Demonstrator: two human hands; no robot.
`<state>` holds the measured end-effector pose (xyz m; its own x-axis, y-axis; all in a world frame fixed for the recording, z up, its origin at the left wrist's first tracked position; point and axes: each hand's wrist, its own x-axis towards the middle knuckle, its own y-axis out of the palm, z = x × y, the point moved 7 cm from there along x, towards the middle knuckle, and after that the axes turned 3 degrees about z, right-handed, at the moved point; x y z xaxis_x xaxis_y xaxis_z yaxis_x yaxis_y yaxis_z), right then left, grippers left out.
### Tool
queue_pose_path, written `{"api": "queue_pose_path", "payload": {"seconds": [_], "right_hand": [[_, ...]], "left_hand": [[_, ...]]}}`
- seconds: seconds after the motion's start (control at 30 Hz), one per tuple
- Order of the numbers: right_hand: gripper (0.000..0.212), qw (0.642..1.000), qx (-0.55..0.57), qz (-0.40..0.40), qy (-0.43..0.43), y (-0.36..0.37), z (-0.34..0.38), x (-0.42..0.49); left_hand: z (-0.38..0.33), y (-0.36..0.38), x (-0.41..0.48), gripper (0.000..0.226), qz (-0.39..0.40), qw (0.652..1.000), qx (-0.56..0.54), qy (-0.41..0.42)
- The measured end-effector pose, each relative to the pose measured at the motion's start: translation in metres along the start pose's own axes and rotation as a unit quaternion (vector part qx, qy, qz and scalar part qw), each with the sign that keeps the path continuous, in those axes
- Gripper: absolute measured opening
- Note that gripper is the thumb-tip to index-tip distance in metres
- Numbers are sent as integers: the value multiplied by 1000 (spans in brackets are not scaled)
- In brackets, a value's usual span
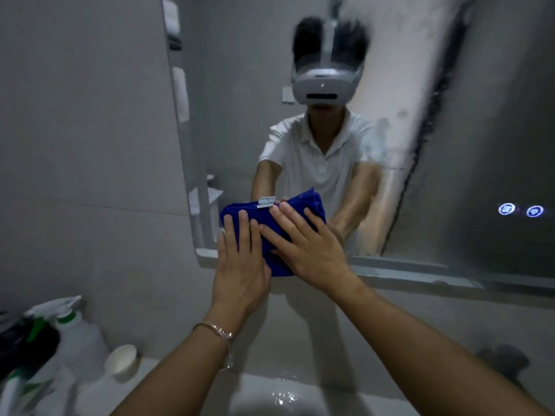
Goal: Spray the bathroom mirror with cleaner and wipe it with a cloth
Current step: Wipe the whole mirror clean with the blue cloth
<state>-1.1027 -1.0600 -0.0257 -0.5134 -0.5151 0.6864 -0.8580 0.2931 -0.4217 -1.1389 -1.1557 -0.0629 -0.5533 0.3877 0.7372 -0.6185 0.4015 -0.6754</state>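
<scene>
The bathroom mirror (420, 145) is rigid, slick glass and fragile, so pressure should stay even; the folded blue microfibre cloth (255, 213), soft and light, lies pressed against its lower left corner; left hand (240, 271) and right hand (309, 247) rest flat on it, fingers spread, each grip open, pinning rather than clasping.

Both hands cover much of the blue cloth (279, 211), and the spray bottle (72, 325) is blurred.

Deep blue cloth (282, 217); white, green-collared spray bottle (76, 328).
</scene>
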Motion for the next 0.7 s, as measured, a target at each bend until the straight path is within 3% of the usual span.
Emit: {"api": "queue_pose_path", "payload": {"seconds": [0.2,0.5,0.7], "right_hand": [[43,1000,14,-18,-11,-5,-44,-62],[49,1000,26,-3,-9,-3,-45,-69],[61,998,4,60,-12,-4,-45,-77]], "left_hand": [[-74,16,-5,86,31,999,9,-18],[-73,21,-9,68,24,999,-32,26],[-75,29,-12,86,16,998,-29,48]]}}
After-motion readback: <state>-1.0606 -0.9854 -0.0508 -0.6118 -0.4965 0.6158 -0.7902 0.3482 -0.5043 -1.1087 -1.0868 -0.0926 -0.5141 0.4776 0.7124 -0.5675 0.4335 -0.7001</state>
